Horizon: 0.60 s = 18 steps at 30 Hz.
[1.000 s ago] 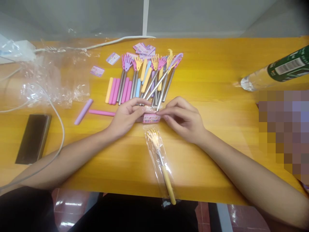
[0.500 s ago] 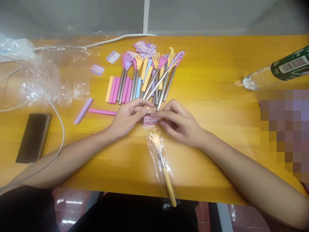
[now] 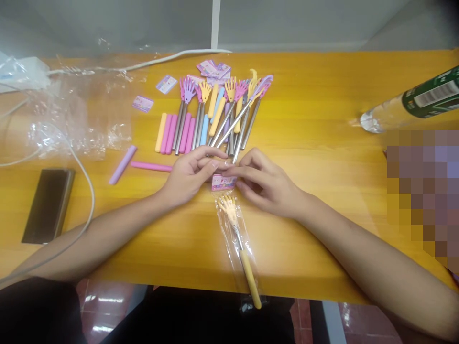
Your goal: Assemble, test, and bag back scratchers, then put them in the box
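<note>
Clock centre: the printed card (image 3: 224, 183), between both hands.
Bagged scratcher (image 3: 245, 260): lay in its clear bag (image 3: 225, 239) at six o'clock, head towards the card, handle end past the desk (image 3: 315, 157) edge; this probably kept the bag's top within both hands' reach.
Left hand (image 3: 188, 174): closed, thumb against fingers at the bag's top, seemingly steadying it.
Right hand (image 3: 270, 184): fingers bent, index tip over the card, perhaps keeping it level; whether it pinched could not be told.
Loose scratchers (image 3: 230, 90): twelve o'clock, just beyond the hands, apparently for easy reach.
Spare cards (image 3: 214, 69): twelve o'clock, farther out.
</note>
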Motion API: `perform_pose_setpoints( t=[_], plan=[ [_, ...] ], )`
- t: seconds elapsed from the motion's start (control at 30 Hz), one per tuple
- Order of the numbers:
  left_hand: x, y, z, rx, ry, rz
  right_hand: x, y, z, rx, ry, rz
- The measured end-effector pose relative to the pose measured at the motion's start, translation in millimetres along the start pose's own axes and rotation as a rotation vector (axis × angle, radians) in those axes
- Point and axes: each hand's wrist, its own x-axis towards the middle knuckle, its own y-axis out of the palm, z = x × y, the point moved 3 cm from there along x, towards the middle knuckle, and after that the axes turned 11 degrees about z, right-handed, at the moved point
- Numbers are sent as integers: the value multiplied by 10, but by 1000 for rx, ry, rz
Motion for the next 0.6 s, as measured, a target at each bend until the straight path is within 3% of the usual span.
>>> perform_pose_setpoints(
  t=[0.13, 0.23, 0.3, 0.43, 0.6],
  plan=[
    [5, 3, -9, 15, -6, 21, -16, 5, -10, 30, 6, -54],
    [13, 11, 8, -68, -17, 50, -44, -11, -60, 140, 48, -244],
    [17, 16, 22, -96, -22, 66, -48, -5, -110, 273, 108, -306],
    [17, 12, 24, -78, 2, 86, -13, 6, -132, 307, 171, -230],
    [-1, 5, -12, -26, -25, 154, -17, -41, -90, 207, 187, -269]
  ],
)
